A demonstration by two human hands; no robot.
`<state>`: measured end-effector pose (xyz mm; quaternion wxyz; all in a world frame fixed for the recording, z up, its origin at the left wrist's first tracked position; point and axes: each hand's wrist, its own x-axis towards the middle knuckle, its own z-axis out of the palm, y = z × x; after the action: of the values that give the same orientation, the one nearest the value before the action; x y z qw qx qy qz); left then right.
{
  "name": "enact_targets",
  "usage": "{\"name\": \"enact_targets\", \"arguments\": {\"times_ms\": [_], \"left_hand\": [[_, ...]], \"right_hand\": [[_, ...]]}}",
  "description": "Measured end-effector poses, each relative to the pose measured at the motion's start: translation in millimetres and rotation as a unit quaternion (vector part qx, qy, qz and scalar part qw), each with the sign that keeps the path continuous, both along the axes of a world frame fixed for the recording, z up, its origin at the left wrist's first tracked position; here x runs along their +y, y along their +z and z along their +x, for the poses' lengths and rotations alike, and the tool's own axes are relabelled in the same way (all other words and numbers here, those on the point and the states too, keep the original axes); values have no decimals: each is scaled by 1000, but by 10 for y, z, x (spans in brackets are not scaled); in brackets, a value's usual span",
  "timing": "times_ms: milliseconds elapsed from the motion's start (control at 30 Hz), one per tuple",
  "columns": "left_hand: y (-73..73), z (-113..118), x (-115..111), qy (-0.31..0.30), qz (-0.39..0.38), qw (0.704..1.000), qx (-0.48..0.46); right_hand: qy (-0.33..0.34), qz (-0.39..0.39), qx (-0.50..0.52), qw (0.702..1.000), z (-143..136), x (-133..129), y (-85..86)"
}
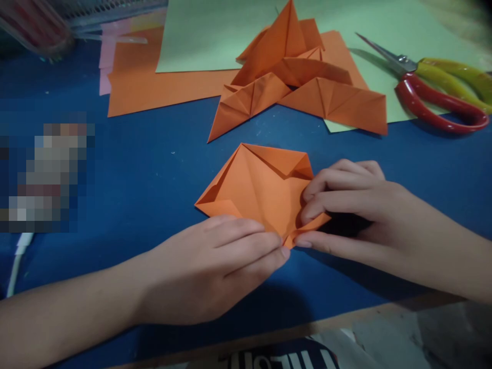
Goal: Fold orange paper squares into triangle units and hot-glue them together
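Note:
A partly folded sheet of orange origami paper (265,189) lies on the blue tabletop, its edges turned inward and creases running across its middle. My left hand (219,266) rests over the paper's near left edge, fingers together, pinching the near corner between fingertips and thumb. From the right, my right hand (353,210) grips the near right edge, with the thumb below and the fingers curled on top. Both sets of fingertips almost meet at the near corner. The fingers cover part of the near folds.
Behind the paper sit several folded orange origami pieces (288,66) on light green sheets (207,36) and a flat orange sheet (134,92). Scissors (434,97) with red and yellow handles lie at right. A blurred-out object with a white cable (17,261) is at left.

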<state>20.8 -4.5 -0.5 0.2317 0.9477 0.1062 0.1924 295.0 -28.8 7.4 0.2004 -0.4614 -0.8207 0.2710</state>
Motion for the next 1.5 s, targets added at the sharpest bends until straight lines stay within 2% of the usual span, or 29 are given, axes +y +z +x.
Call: {"name": "enact_targets", "arguments": {"times_ms": [133, 367, 567, 733, 867, 1000, 1200, 1300, 1500], "left_hand": [[-7, -9, 9, -2, 9, 1000, 0], [92, 5, 61, -5, 17, 999, 39], [20, -18, 24, 3, 23, 1000, 21], [10, 1, -24, 38, -24, 999, 6], [62, 10, -27, 10, -7, 999, 32], [96, -17, -41, -26, 70, 994, 80], [124, -79, -50, -86, 161, 979, 91], [115, -91, -55, -89, 164, 978, 89], [11, -113, -90, -73, 110, 990, 54]], "right_hand": [[9, -21, -17, 1000, 23, 24, 35], [15, -31, -37, 999, 14, 16, 81], [14, -41, -28, 999, 8, 32, 73], [19, -35, -38, 999, 30, 24, 58], [0, -29, -25, 999, 4, 24, 50], [-21, -34, -26, 999, -30, 26, 59], [-44, -25, -14, 999, -43, 16, 40], [-37, -12, -18, 999, -29, 2, 11], [-28, 15, -21, 999, 5, -33, -17]]}}
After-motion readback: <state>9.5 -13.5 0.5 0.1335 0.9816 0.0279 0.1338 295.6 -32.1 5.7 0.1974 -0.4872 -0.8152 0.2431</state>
